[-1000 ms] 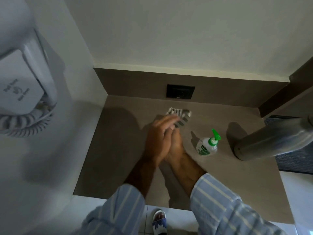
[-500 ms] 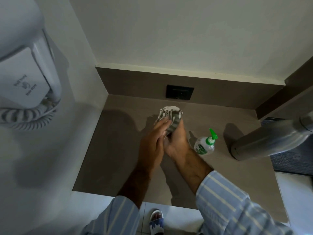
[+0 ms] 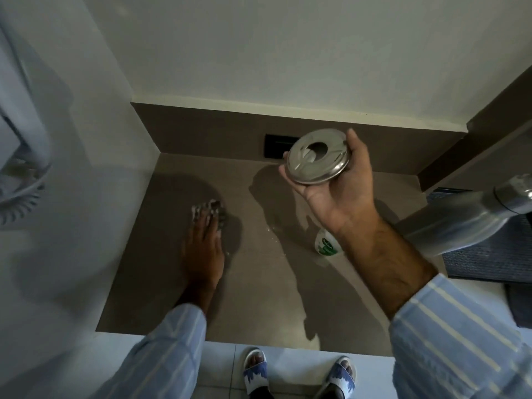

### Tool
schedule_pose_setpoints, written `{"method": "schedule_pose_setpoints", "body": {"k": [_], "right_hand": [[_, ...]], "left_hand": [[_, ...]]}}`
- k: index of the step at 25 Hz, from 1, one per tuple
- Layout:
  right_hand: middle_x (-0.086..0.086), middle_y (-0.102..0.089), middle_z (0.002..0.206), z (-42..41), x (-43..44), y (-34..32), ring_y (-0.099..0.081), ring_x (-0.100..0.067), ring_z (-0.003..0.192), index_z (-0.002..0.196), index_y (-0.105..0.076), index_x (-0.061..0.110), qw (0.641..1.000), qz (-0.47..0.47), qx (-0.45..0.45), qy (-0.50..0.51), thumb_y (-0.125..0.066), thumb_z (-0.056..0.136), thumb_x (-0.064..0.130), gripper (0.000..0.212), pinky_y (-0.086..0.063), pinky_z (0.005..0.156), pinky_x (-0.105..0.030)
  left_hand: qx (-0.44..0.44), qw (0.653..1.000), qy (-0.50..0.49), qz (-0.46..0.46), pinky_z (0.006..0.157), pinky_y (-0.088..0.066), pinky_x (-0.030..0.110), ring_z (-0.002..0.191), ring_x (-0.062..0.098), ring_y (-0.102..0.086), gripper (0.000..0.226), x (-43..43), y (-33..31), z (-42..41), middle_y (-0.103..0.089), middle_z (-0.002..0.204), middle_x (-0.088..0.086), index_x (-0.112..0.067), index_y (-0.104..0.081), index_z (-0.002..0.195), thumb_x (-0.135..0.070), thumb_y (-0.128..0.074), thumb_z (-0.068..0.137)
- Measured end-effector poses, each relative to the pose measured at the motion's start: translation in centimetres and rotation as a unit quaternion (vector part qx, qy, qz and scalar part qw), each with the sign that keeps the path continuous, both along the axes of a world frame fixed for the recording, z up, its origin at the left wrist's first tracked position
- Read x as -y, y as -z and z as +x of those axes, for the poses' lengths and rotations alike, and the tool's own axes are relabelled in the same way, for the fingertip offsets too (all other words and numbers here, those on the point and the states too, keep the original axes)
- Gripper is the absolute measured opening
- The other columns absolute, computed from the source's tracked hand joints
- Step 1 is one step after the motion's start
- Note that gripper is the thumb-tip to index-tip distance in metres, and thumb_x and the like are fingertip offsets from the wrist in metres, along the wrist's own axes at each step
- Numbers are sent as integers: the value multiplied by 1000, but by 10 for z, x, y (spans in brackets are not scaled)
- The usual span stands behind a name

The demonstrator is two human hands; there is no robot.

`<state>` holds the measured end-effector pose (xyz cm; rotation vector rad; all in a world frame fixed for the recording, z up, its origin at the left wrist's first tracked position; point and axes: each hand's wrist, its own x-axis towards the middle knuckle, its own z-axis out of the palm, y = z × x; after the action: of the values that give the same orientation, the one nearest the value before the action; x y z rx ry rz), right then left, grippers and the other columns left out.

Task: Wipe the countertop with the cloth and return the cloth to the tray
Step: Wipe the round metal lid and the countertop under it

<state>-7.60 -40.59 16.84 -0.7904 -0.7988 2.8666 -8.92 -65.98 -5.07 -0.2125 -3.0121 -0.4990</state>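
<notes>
So: mid-wipe. Left hand lies flat on the bench, fingers spread and pressing the cloth down at the far-left part of the surface. Only the cloth's far edge shows past the fingertips; it is striped and bunched.

Right hand is raised above the bench, fingers curled around the rim of a round steel tray with a hole in the middle, held tilted and clear of the surface.

Wet streaks show mid-bench, just left of the soap bottle, which is partly hidden by the right forearm. A steel flask sits at the right.

How to do it well, as I judge it:
- keep the palm flat, even pressure, so the cloth doesn't roll up under the fingers
- sweep left to right in overlapping passes toward the wet patch
- work round the bottle, or it tips
- keep the tray lifted until the surface under it is done, then set it down and drop the cloth in.
</notes>
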Motion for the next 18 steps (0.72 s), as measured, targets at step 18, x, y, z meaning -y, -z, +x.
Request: {"method": "schedule_pose_setpoints", "body": {"k": [18], "right_hand": [[-21, -78, 106, 13, 52, 33, -78, -30, 91, 132, -59, -1, 993, 27, 83, -74, -58, 102, 22, 38, -66, 78, -47]], "left_hand": [[32, 981, 188, 29, 115, -41, 49, 141, 29, -47, 47, 27, -12, 34, -47, 155, 2, -20, -59, 139, -3, -50, 96]]}}
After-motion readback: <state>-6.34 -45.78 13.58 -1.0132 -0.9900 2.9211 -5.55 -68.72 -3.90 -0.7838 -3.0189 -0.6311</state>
